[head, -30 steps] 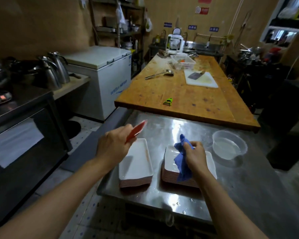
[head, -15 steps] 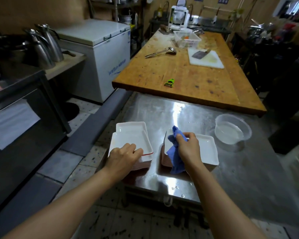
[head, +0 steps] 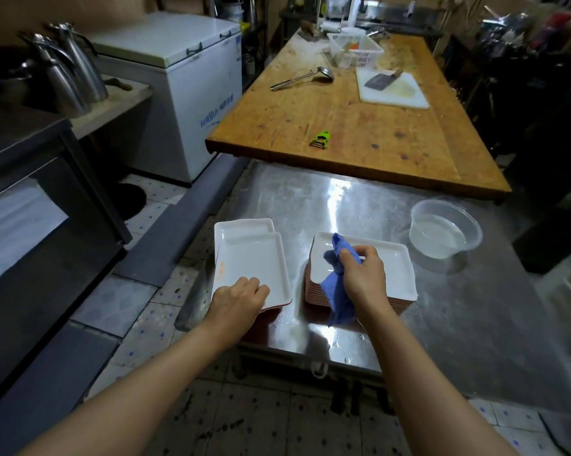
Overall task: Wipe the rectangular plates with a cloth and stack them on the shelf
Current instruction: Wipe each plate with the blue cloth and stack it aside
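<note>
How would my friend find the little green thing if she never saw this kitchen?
Look at the long wooden table beyond the shiny steel counter. Near its front edge, all alone on bare wood, lies the small green peeler. It is the only bright green thing; the ladle and cleaver farther back are grey metal.

Dim kitchen, steel-top glare, bent edges
</note>
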